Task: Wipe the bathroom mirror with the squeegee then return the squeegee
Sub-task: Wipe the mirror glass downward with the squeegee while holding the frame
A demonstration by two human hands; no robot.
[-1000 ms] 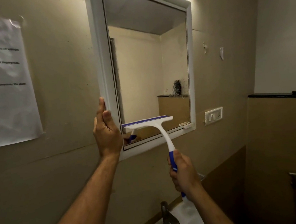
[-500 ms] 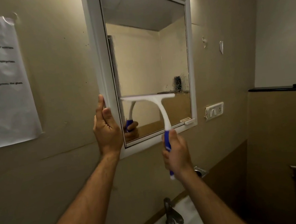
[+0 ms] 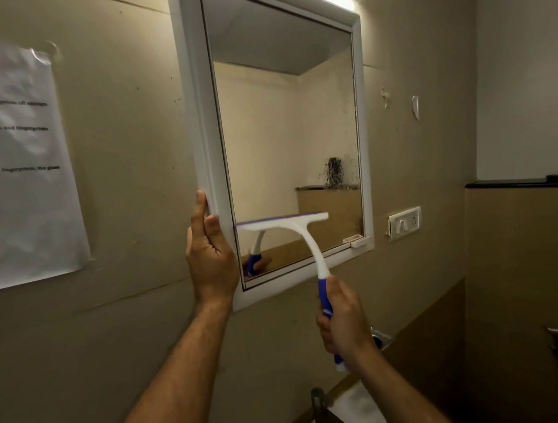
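Clearly the wiping was under way and not finished: the blade sat low on the glass, dark specks showed by the mirror's right edge, and the return of the tool was yet to come. On the left a creased paper sheet (image 3: 8,171) hung on the smooth beige wall. The left hand (image 3: 210,253) steadied the mirror (image 3: 289,124) by its glossy white frame, fingers straight along the left edge, thumb on its face. The squeegee (image 3: 293,234), white plastic with a flat T-shaped head and curved neck, lay against the lower glass. The right hand (image 3: 342,318) had its fingers wrapped round the blue handle. Below stood a dull metal tap (image 3: 325,420).
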